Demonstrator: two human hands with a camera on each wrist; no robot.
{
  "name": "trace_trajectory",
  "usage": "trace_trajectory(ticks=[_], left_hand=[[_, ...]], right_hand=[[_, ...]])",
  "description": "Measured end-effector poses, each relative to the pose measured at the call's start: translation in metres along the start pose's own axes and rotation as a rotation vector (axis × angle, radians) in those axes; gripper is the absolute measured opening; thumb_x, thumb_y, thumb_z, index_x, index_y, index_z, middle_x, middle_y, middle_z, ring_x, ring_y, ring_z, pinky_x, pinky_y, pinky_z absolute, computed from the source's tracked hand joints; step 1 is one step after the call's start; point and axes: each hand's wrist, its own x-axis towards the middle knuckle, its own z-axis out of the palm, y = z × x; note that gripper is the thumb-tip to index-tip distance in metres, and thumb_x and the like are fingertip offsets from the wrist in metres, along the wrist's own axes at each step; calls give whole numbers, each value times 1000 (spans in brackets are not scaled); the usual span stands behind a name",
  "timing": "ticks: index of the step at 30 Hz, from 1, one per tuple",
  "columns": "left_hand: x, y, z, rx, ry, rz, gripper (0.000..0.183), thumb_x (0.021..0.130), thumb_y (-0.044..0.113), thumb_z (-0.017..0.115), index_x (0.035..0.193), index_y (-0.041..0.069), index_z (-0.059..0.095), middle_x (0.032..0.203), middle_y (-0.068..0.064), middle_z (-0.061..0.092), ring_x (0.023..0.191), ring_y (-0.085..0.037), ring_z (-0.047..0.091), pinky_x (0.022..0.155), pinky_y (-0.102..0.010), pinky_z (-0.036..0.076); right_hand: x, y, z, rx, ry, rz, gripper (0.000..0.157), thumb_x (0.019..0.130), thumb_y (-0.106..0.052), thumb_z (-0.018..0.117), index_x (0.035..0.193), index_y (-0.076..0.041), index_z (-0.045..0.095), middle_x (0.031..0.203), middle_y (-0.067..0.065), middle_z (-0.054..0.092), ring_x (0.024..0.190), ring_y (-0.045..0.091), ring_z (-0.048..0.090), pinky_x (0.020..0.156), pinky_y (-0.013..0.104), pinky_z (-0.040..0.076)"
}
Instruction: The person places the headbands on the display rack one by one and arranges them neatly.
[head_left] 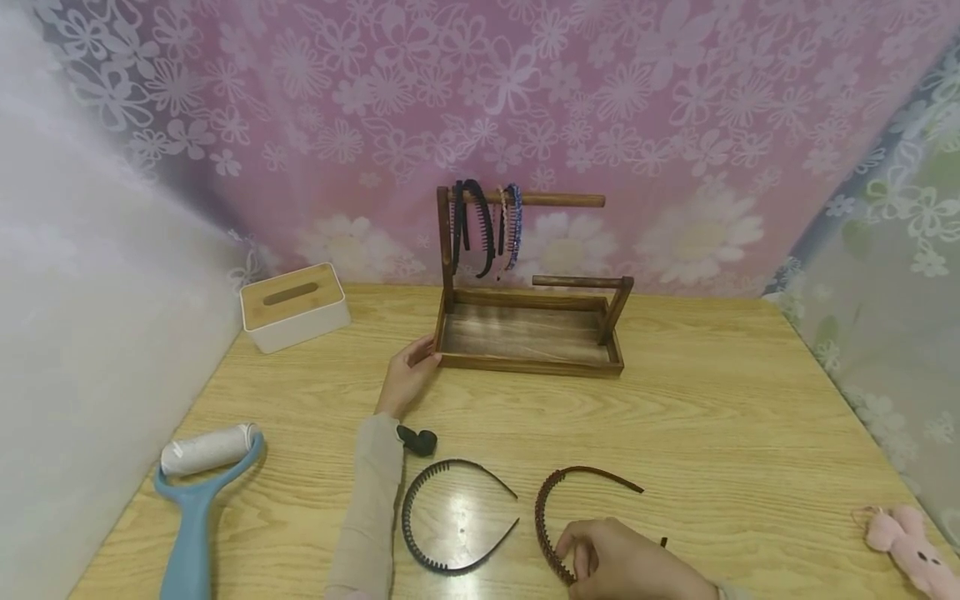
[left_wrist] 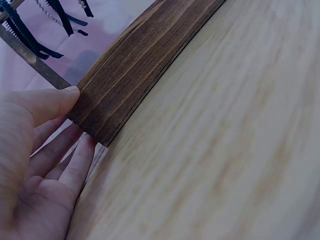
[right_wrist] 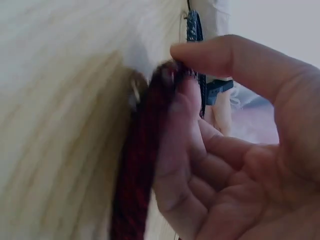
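Observation:
My left hand [head_left: 408, 377] holds the front left corner of a dark brown wooden headband rack [head_left: 528, 365], its thumb at the tray's rim [left_wrist: 117, 87] and its fingers against the end. My right hand [head_left: 626, 560] pinches a dark red-brown toothed headband [head_left: 545, 518] between thumb and fingers, low on the table; the right wrist view is blurred there, and my hand hides part of the band. To its left, a black toothed headband [head_left: 408, 527] lies flat on the table. Black headbands [head_left: 483, 225] and a blue patterned headband [head_left: 515, 225] hang from the rack's upper bar.
A white tissue box with a wooden lid [head_left: 300, 327] stands at the back left. A blue-handled lint roller [head_left: 197, 533] lies at the front left, and a pink plush toy [head_left: 911, 546] at the right edge. A flowered curtain [head_left: 375, 150] backs the table.

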Motion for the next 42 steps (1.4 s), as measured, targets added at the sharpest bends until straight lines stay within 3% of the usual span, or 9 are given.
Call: trace_trajectory(ticks=[8,15,19,24,34,42], left_hand=[[-1,2,0,-5,-2,-4,46,97,14,62,141,8,52,146,-14,50,136,-29,47,114,-40,41],[-2,1,-1,-10,-3,-1,46,97,14,62,141,7,51,146,-15,50,136,-30,47,114,-41,40],[-2,2,-1,-24,-10,-17,48,96,14,62,142,6,50,148,-16,48,137,-31,45,115,-42,39],[-2,2,0,-9,1,-11,46,96,15,63,141,9,52,146,-14,50,136,-29,47,114,-41,41],[0,0,1,1,8,2,45,97,16,62,141,11,53,146,-12,51,135,-28,48,113,-41,42],[0,-1,1,4,19,-2,45,96,16,63,140,11,54,145,-13,52,134,-29,49,112,-42,42]], right_hand=[[6,-2,-11,-115,101,-105,25,76,-3,68,100,-9,66,80,-6,60,63,-3,48,53,17,45],[11,-7,-26,-141,197,-230,26,78,-4,69,104,-2,66,83,-3,61,66,-5,45,53,16,44],[10,-12,-40,-73,275,-190,29,81,-5,66,110,1,64,89,6,61,70,-2,47,55,17,43],[6,-16,-63,0,451,-108,32,87,-4,62,118,4,61,95,7,61,70,1,52,52,21,42],[-9,-4,-121,58,694,9,45,101,-18,53,138,5,46,94,-29,58,81,-6,55,66,20,50],[-4,5,-156,90,785,38,52,102,-31,49,144,0,42,95,-38,53,84,-9,55,69,16,52]])
